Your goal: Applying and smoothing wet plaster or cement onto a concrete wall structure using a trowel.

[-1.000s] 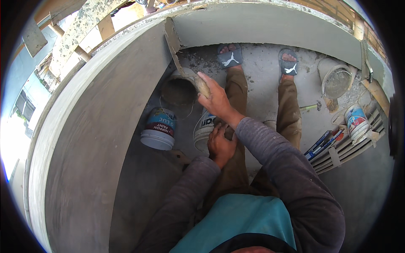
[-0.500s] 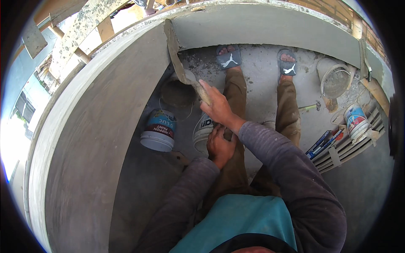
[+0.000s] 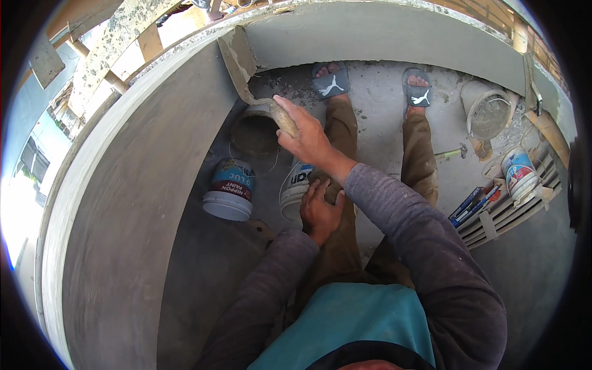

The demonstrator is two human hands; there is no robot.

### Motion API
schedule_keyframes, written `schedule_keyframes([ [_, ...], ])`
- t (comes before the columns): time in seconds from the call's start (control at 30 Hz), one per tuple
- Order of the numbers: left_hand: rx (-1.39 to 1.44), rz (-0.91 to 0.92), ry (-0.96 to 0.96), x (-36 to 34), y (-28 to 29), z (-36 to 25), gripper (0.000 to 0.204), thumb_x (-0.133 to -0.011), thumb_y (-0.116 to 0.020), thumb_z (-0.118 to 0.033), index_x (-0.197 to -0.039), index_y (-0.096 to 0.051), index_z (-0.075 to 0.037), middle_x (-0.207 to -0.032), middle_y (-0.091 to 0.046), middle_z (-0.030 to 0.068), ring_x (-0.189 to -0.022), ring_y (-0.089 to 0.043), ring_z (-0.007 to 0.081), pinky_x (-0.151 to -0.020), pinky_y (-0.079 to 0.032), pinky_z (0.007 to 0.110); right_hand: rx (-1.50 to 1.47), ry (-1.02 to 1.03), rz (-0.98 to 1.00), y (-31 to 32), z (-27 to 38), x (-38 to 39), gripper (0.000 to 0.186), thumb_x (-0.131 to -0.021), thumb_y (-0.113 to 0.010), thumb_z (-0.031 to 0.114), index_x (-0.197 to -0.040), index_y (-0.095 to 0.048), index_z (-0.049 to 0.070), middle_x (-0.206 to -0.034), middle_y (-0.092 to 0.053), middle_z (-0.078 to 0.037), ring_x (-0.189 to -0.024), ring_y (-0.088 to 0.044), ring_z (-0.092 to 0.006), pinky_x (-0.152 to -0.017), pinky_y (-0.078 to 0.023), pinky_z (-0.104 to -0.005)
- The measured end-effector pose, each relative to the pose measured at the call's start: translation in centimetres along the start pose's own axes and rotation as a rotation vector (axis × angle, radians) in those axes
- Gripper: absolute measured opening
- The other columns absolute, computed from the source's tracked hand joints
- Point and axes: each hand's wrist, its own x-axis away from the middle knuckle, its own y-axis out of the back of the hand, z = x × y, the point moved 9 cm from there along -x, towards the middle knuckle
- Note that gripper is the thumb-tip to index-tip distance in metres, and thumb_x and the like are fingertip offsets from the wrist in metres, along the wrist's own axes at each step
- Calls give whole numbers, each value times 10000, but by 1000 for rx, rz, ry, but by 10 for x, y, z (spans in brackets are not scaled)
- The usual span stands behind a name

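My right hand (image 3: 306,134) is closed round the worn handle of a plastering trowel (image 3: 237,55). The grey blade is at the corner between the left wall (image 3: 142,148) and the far wall (image 3: 382,34), its broad face partly in view. Whether it presses on the wall, I cannot tell. My left hand (image 3: 323,211) lies on my left knee with its fingers spread and holds nothing. Below the trowel handle stands a dark round bucket (image 3: 254,135) with a wire handle. A white pail (image 3: 295,194) is partly hidden behind my left hand and leg.
A blue, red and white paint bucket (image 3: 229,188) stands by the left wall. On the right are a mortar-caked bucket (image 3: 490,117), a hammer-like tool (image 3: 452,153), a small paint can (image 3: 520,172) and several pale strips (image 3: 499,222). My sandalled feet are near the far wall.
My right hand has moved slightly left and up with the trowel. The blade has turned from nearly edge-on to show more of its face. My left hand stays on the knee, its fingers a little more spread.
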Motion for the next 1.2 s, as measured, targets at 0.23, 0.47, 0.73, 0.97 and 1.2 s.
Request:
schedule_keyframes([
  [0.23,28,-51,-49,2,-2,-12,513,-790,-724,-412,-1211,-667,-124,-1329,-575,135,-1197,-543,343,-1013,-435,427,73,44,-196,25,-19,-34,681,-789,-633,102,-1434,-418,93,-1255,-569,-233,-1141,-568,-408,-981,-453,-417],
  [0.47,-1,-41,-17,-1,3,-2,516,-783,-738,-378,-1219,-656,-116,-1339,-567,120,-1234,-527,312,-1034,-419,404,-26,-2,-41,-2,-15,2,685,-796,-643,94,-1440,-410,81,-1309,-551,-239,-1214,-551,-380,-1020,-432,-398],
  [0.73,-38,39,20,0,-6,-5,610,-757,-755,-373,-1264,-604,-70,-1361,-548,114,-1255,-507,315,-1045,-408,410,36,-86,-155,-1,-50,23,682,-807,-631,81,-1443,-387,50,-1333,-529,-253,-1254,-528,-372,-1035,-420,-394],
  [0.97,-26,33,31,-1,1,0,614,-767,-746,-389,-1265,-593,-64,-1353,-549,136,-1248,-505,333,-1046,-405,417,-15,-33,-7,-11,-13,43,671,-810,-619,68,-1439,-387,41,-1302,-552,-232,-1228,-548,-342,-1021,-428,-382],
  [1.2,31,-43,19,2,6,-20,577,-791,-730,-420,-1261,-612,-106,-1343,-561,112,-1227,-523,325,-1018,-431,420,-271,-459,112,40,-24,81,663,-792,-615,53,-1416,-395,30,-1197,-599,-170,-846,-655,-203,-728,-533,-316],
])
